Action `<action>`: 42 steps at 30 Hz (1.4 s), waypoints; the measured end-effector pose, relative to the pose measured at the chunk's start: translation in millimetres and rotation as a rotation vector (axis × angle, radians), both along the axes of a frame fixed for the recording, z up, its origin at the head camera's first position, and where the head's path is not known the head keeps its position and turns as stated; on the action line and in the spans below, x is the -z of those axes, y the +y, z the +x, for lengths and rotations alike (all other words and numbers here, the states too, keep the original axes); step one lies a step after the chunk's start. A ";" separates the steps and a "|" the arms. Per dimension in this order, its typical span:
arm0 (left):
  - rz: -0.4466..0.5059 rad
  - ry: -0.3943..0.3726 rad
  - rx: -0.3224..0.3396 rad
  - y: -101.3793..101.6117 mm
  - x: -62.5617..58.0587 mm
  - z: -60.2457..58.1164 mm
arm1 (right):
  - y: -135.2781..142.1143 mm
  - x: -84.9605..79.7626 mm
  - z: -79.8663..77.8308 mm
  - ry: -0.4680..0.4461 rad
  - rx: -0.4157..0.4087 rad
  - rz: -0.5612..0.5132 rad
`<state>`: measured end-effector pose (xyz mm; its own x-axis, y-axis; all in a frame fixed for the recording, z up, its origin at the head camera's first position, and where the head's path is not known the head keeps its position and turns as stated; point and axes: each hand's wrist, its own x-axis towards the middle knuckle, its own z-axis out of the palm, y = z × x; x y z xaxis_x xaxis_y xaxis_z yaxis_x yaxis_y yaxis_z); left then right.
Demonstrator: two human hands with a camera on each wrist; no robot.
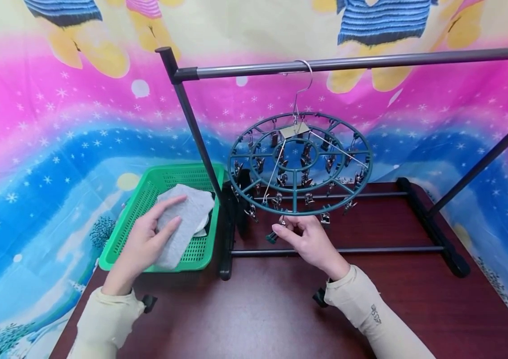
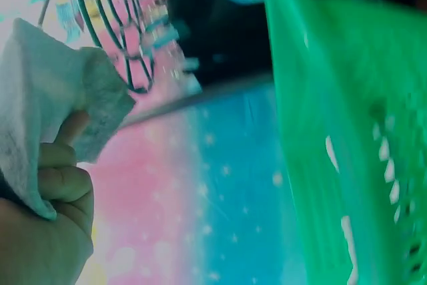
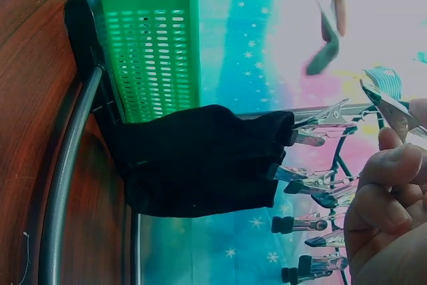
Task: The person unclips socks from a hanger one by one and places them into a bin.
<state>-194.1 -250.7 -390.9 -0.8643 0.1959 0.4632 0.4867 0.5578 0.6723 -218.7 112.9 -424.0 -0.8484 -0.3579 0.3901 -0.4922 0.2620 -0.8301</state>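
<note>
My left hand (image 1: 143, 244) holds a grey sock (image 1: 184, 232) over the basket; the left wrist view has the sock (image 2: 50, 78) draped about its curled fingers. Below the front rim of a round green clip hanger (image 1: 295, 194), my right hand (image 1: 314, 244) pinches a metal clip (image 1: 272, 238). The same clip (image 3: 393, 113) shows between thumb and fingers in the right wrist view. Dark socks (image 3: 200, 165) hang from clips at the hanger's left side. Several other clips dangle from its rings.
The hanger's hook (image 1: 307, 75) sits over the top bar (image 1: 245, 70) of a dark metal rack standing on a brown table (image 1: 254, 309). A green basket (image 1: 121, 239) with more cloth inside stands left of the rack. Behind is a colourful patterned cloth (image 1: 56, 124).
</note>
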 end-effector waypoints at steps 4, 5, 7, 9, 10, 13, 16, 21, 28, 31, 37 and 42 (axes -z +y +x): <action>-0.037 -0.043 -0.003 -15.3 -4.8 -21.4 | -0.5 0.3 -0.7 0.001 -0.001 0.002; -0.057 -0.063 -0.001 -18.7 -5.1 -27.4 | -0.6 0.4 -0.9 0.003 -0.002 0.003; -0.106 -0.103 0.005 -24.5 -4.9 -40.3 | -0.5 0.6 -1.2 0.008 -0.004 0.004; -0.157 -0.157 0.025 -28.7 -3.8 -53.4 | -0.5 0.2 -0.7 0.008 -0.005 0.005; -0.187 -0.185 0.038 -30.3 -2.9 -60.0 | -0.6 0.3 -0.6 0.007 -0.005 0.005; -0.267 -0.270 0.085 -31.9 -0.9 -77.0 | -0.4 0.6 -0.4 0.003 -0.005 0.003; -0.323 -0.346 0.116 -29.4 0.1 -90.3 | 0.1 1.5 -0.7 0.002 -0.006 0.003; -0.332 -0.439 0.130 -23.7 2.4 -106.8 | 0.8 1.6 -0.3 0.001 -0.004 0.001; -0.313 -0.515 0.161 -20.1 9.9 -124.4 | 1.8 0.2 0.2 0.001 0.001 -0.006; -0.292 -0.537 0.168 -22.2 14.4 -130.5 | 2.1 0.9 -0.7 0.001 -0.003 -0.007; -0.280 -0.585 0.154 -25.4 25.1 -138.6 | 2.9 1.2 -0.5 -0.009 -0.005 -0.005; -0.319 -0.597 0.148 -23.6 33.0 -141.9 | 3.1 1.1 -0.1 -0.012 0.003 0.001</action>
<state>-336.0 -274.3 -423.9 -0.9073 0.3786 -0.1830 0.1705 0.7290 0.6630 -218.9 116.0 -425.1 -0.8538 -0.3561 0.3798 -0.4818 0.2642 -0.8355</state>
